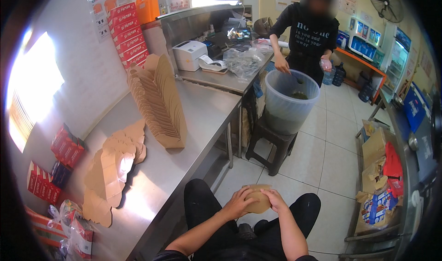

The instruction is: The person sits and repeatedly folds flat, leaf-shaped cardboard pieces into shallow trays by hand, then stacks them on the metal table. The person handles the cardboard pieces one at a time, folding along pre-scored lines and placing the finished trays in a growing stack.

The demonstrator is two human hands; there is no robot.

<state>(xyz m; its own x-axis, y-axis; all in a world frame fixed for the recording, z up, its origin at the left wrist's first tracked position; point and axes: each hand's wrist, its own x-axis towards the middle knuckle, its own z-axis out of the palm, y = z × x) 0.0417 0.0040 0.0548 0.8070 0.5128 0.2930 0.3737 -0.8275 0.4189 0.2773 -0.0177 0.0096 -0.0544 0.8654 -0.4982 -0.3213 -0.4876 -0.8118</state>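
Note:
Between my knees I hold a small brown cardboard box blank (pixel 258 205), partly covered by my fingers. My left hand (pixel 237 204) grips it from the left, fingers across its upper side. On its right edge, my right hand (pixel 276 200) is closed with the thumb on top. To my left, a steel table (pixel 184 105) bears a tall leaning stack of folded cardboard boxes (pixel 159 106), nested one in another. Nearer to me on that table lies a loose, spread pile of flat cardboard blanks (pixel 108 169).
Ahead, a co-worker (pixel 306 35) reaches into a large translucent bucket (pixel 290 106) on a dark stool (pixel 272 143). Red boxes (pixel 129 35) are stacked by the wall. A white label printer (pixel 189 53) stands on the counter. At right is a shelf (pixel 375 187) with cardboard and bags.

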